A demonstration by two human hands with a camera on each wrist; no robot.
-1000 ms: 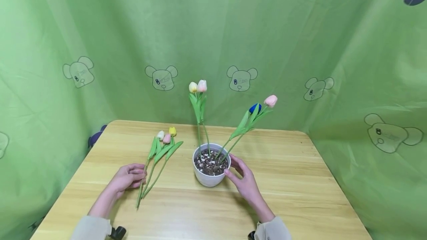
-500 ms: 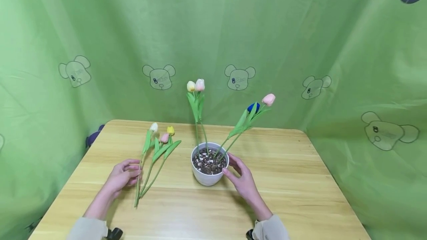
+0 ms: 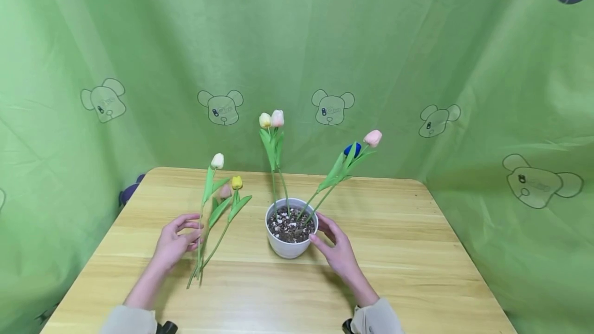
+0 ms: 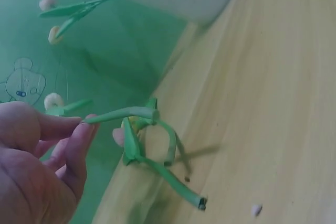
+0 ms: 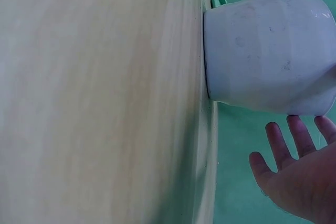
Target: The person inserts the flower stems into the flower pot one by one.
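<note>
At the left side of the worktop [image 3: 417,251], the left hand [image 3: 172,241] is pinching the white tulip [image 3: 217,161], likely handling as light, bendable and best held by its lower stem [image 4: 123,113]; rightward, the spread right hand [image 3: 340,252] is touching the pot [image 3: 289,249].

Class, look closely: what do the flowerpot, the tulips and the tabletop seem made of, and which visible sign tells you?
Flowerpot: probably plastic, perhaps ceramic; pale, smooth wall with a faint sheen and scuffs.
Tulips: apparently artificial, perhaps soft plastic; a smooth green stem shows a blunt, dark end.
Tabletop: wood or wood-look laminate; pale streaked grain with a soft shine.
</note>
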